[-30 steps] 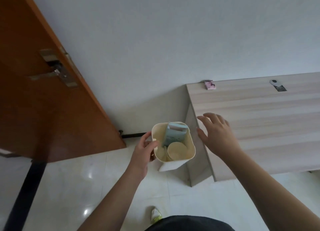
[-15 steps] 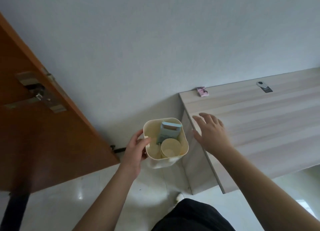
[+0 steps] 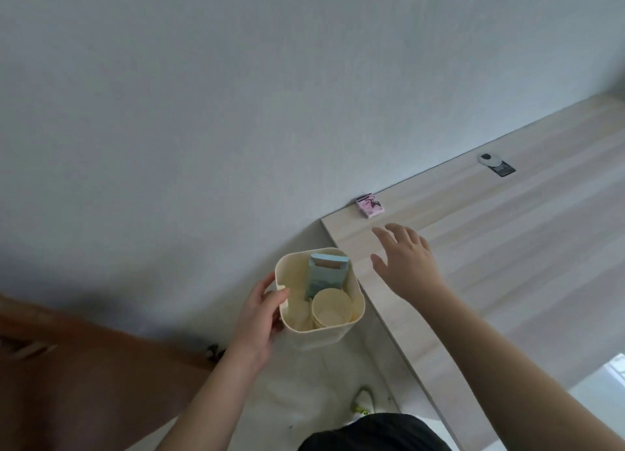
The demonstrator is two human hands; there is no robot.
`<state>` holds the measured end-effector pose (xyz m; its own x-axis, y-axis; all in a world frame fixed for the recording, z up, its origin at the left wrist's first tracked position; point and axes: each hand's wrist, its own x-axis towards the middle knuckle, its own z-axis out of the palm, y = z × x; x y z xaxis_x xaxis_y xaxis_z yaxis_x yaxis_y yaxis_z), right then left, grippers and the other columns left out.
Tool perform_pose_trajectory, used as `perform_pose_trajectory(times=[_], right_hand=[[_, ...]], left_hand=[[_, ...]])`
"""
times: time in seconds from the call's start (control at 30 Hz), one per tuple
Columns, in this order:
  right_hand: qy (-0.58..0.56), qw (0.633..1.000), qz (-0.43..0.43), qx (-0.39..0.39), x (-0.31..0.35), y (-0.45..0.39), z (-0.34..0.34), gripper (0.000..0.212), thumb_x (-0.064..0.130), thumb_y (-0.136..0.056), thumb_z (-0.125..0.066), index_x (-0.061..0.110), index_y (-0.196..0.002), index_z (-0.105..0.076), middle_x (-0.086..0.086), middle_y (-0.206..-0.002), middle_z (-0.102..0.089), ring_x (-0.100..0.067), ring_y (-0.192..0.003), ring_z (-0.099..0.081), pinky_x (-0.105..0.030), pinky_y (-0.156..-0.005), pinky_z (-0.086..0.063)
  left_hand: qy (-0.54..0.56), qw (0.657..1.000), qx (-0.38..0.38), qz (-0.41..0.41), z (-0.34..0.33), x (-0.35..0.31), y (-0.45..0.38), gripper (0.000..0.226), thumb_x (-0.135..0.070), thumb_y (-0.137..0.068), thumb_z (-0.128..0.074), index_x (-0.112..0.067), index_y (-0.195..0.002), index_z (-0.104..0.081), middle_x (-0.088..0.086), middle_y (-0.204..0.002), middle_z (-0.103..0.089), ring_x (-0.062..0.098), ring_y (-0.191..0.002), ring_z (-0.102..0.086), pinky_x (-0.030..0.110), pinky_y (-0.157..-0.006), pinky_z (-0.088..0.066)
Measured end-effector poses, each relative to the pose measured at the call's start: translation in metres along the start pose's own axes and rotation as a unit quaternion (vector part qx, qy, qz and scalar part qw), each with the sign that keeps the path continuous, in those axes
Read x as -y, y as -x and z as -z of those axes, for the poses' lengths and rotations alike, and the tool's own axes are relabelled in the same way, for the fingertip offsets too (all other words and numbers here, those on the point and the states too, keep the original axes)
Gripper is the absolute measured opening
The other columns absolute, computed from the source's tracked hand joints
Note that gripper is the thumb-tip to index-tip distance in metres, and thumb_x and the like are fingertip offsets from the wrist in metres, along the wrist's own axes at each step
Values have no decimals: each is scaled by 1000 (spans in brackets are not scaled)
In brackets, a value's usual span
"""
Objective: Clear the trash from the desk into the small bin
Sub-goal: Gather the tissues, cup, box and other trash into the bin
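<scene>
My left hand grips the left rim of a small cream bin, held in the air beside the desk's left end. Inside the bin stand a pale blue carton and a paper cup. My right hand hovers open over the desk, fingers spread, a short way in front of a small pink box lying at the desk's back left corner by the wall.
A grey cable grommet with a dark plate sits at the desk's back edge. An orange-brown door stands to the lower left. Glossy floor tiles and my shoe show below the bin.
The bin has come up closer to the desk's end in my left hand. My right hand has reached farther back across the desk toward the pink box. The view has tilted.
</scene>
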<state>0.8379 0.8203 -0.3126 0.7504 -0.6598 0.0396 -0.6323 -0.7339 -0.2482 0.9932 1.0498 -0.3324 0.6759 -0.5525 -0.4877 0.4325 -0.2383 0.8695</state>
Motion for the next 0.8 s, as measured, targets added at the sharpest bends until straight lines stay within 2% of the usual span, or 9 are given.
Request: perform_pose_trajectory(times=[0.07, 0.23, 0.43, 0.57, 0.8], right_hand=[[-9, 1000, -10, 9, -10, -23, -4, 54, 40, -94, -49, 21, -143, -38, -7, -147, -41, -28, -135, -37, -44, -110, -31], [-31, 998, -36, 29, -34, -72, -18, 55, 41, -94, -48, 21, -143, -36, -6, -148, -40, -27, -135, -36, -43, -110, -31], [-54, 996, -51, 56, -53, -121, -32, 55, 38, -93, -49, 19, -143, -36, -8, -146, -41, -30, -132, -39, -43, -108, -33], [-44, 993, -67, 85, -63, -152, -46, 54, 37, -94, -47, 17, -143, -36, -11, -144, -41, -31, -129, -41, -43, -105, -35], [-10, 986, -59, 158, -62, -196, -83, 49, 26, -90, -45, 15, -138, -39, -13, -138, -45, -31, -122, -44, -42, -101, -39]], left_hand=[[-14, 1000, 4, 1, -12, -15, -18, 35, -16, -91, -64, -31, -123, -64, 4, -88, -73, 14, -70, -71, 31, -62, -54], [-36, 999, 7, 6, -34, -43, -54, 36, -13, -92, -62, -28, -125, -63, 2, -86, -74, 11, -65, -71, 23, -49, -52], [-49, 999, 1, 16, -54, -59, -83, 36, -14, -93, -60, -28, -127, -61, -2, -84, -78, 12, -66, -72, 27, -54, -52], [-52, 998, 10, 23, -62, -64, -96, 37, -13, -94, -59, -28, -128, -61, 2, -92, -78, 17, -72, -74, 32, -59, -54], [-22, 998, 33, 38, -57, -77, -123, 41, -18, -88, -66, -28, -128, -63, 11, -109, -74, 23, -82, -75, 30, -57, -57]])
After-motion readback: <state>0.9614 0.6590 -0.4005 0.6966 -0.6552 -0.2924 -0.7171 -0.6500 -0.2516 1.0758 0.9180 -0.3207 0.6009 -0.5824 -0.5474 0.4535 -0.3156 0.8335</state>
